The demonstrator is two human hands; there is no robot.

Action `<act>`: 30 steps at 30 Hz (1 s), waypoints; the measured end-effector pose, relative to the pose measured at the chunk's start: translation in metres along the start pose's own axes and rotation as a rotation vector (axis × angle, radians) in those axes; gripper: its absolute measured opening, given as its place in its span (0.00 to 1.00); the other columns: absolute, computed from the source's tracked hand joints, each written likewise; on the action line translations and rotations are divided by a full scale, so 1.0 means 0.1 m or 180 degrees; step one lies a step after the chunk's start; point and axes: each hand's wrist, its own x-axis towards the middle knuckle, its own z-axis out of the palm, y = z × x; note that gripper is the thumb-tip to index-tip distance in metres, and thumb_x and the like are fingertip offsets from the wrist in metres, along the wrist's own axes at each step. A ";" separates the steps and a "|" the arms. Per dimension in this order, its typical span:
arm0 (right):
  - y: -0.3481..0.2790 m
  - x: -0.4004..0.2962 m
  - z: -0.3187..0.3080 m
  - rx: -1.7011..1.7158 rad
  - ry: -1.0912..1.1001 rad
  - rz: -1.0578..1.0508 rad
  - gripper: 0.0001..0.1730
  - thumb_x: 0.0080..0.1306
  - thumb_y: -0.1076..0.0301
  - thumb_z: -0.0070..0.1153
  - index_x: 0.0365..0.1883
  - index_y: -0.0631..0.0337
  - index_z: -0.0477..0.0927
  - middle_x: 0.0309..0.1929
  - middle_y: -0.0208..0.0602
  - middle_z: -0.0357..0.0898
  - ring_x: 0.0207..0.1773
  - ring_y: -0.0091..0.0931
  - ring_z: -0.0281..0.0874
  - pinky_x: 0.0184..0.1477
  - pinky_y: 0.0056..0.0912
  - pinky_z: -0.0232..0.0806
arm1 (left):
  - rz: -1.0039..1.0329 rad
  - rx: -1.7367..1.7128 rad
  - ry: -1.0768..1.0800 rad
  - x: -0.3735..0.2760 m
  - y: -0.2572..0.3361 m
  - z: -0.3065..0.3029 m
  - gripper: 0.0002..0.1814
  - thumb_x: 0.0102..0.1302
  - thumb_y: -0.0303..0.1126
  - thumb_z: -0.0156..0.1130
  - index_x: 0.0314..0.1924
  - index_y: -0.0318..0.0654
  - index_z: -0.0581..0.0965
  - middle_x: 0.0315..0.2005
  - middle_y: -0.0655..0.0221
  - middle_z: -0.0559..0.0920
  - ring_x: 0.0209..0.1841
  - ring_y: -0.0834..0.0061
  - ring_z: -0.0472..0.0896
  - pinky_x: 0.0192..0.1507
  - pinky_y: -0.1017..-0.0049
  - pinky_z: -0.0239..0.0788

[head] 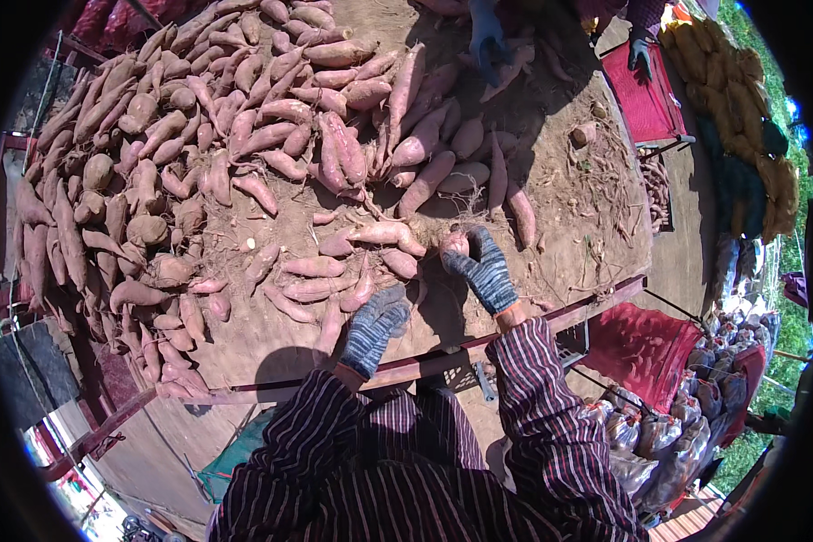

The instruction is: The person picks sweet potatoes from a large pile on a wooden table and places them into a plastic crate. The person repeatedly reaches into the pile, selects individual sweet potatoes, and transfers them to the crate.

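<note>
A knit work glove in mottled grey covers each hand. My right hand [480, 264] is closed round one end of a sweet potato [454, 242], its thumb and fingers on either side, above the dirt-covered table [440, 315]. Lower left of it, my left hand [377, 328] is over the table's near edge beside loose sweet potatoes; its palm side is hidden, so I cannot tell whether it holds anything. Several smaller sweet potatoes [314, 266] lie just beyond and left of that hand. A thick cluster of sweet potatoes [342, 152] rests farther back.
A large heap of sweet potatoes [149, 135] covers the table's left side. Roots and scraps [603, 183] litter the right. Another person's gloved hand [488, 40] reaches in at the top; a second gloved hand [640, 55] is near a red mesh sling [643, 95]. Filled bags [664, 433] stand lower right.
</note>
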 end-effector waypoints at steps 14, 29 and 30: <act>0.06 -0.72 0.91 -0.2791 -0.1072 -0.1315 0.14 0.55 0.56 0.53 0.32 0.57 0.74 0.27 0.36 0.73 0.30 0.33 0.76 0.29 0.38 0.67 | -0.0597 0.1919 -0.0329 0.00 -0.52 -0.74 0.34 0.47 0.36 0.72 0.53 0.31 0.69 0.43 0.59 0.78 0.46 0.68 0.76 0.48 0.71 0.68; -0.35 -0.48 0.53 -0.3926 -0.2732 -0.1534 0.19 0.57 0.62 0.51 0.46 0.57 0.73 0.38 0.40 0.76 0.41 0.36 0.77 0.41 0.41 0.67 | 0.0148 0.0176 0.0006 -0.88 0.52 -0.50 0.16 0.58 0.32 0.61 0.45 0.34 0.74 0.37 0.67 0.80 0.40 0.73 0.77 0.46 0.72 0.70; -0.39 -0.38 0.53 -0.3847 -0.2353 -0.1536 0.19 0.56 0.64 0.51 0.47 0.57 0.73 0.38 0.40 0.76 0.41 0.37 0.77 0.41 0.41 0.67 | 0.0080 0.0054 0.0181 -0.93 0.61 -0.56 0.13 0.59 0.32 0.59 0.43 0.34 0.75 0.37 0.66 0.80 0.40 0.73 0.77 0.45 0.72 0.70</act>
